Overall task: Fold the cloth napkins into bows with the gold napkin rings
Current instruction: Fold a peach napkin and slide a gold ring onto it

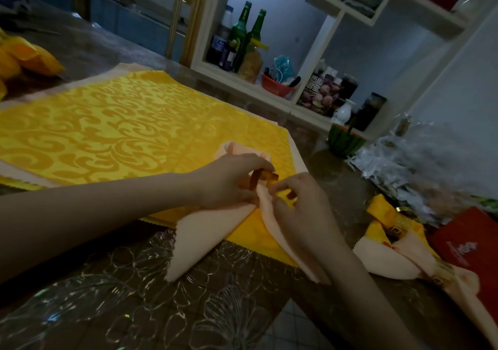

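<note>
At the near right corner of the spread damask napkin (113, 123), the left hand (231, 181) curls its fingers over a gold napkin ring (262, 178) and clamps it against the gathered waist of a peach-backed napkin (204, 234). The right hand (299, 204) meets it from the other side. Its thumb and forefinger pinch a yellow fold of that same napkin right at the ring's edge. The two hands hide the napkin's waist, so how far it sits inside the ring cannot be told. Two peach tails fan out towards the viewer over the spread napkin's near edge, and the right forearm covers part of one.

To the right of the spread napkin lies a finished bow (390, 252), yellow and peach, partly behind the right forearm. A red box (469, 242) sits just past the bow, with crumpled clear wrappers (404, 166) above it. A watermelon-patterned bowl (345, 141) stands off the spread napkin's far right corner.

Beyond the spread napkin's far edge, a white shelf unit (310, 61) holds two green bottles (244, 26), a red bowl (275, 85) and a small white vase (343, 112). More yellow napkins (29, 56) are heaped at the spread napkin's far left. Everything rests on a table (134, 290) under a clear, flower-embossed cover.
</note>
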{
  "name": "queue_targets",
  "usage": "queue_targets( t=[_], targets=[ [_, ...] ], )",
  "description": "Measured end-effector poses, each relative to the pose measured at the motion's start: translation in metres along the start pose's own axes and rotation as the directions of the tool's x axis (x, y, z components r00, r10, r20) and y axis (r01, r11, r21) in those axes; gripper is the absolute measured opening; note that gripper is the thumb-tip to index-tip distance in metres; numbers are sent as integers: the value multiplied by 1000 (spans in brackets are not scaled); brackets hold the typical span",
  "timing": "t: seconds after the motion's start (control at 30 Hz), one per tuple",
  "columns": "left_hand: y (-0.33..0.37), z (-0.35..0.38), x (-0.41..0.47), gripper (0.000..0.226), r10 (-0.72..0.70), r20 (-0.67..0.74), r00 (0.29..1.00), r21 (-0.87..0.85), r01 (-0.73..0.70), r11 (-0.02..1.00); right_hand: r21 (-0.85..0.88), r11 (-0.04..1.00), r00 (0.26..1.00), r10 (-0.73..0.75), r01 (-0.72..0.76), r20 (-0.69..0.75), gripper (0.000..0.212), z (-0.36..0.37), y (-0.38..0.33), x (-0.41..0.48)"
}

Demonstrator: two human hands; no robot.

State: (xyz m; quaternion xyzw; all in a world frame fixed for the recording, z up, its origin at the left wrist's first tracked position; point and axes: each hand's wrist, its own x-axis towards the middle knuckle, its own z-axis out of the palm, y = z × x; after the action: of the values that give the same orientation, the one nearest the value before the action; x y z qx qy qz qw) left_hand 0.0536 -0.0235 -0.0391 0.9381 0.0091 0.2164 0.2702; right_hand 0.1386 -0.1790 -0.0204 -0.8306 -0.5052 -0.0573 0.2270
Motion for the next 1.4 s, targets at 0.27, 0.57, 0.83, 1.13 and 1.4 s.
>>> queue_targets(
  t=[0.27,0.57,0.83,1.13,1.4],
  targets=[
    [2,-35,18,30,-204,7,979,-146,202,968,17,998,989,-61,59,131,33,26,8,6],
    [-7,-1,81,73,-478,76,875,192,458,868,-119,990,995,-68,77,76,34,24,0,3],
    [-8,-1,74,19,-335,49,941,197,319,927,-102,994,986,-12,30,167,42,32,10,5],
    [8,-32,-5,17,-188,-51,981,58,191,980,69,998,1000,-14,15,-11,27,32,3,7],
    [22,-28,-27,14,-190,-32,981,42,191,981,306,944,991,-131,122,10,23,12,-9,-1]
  ],
)
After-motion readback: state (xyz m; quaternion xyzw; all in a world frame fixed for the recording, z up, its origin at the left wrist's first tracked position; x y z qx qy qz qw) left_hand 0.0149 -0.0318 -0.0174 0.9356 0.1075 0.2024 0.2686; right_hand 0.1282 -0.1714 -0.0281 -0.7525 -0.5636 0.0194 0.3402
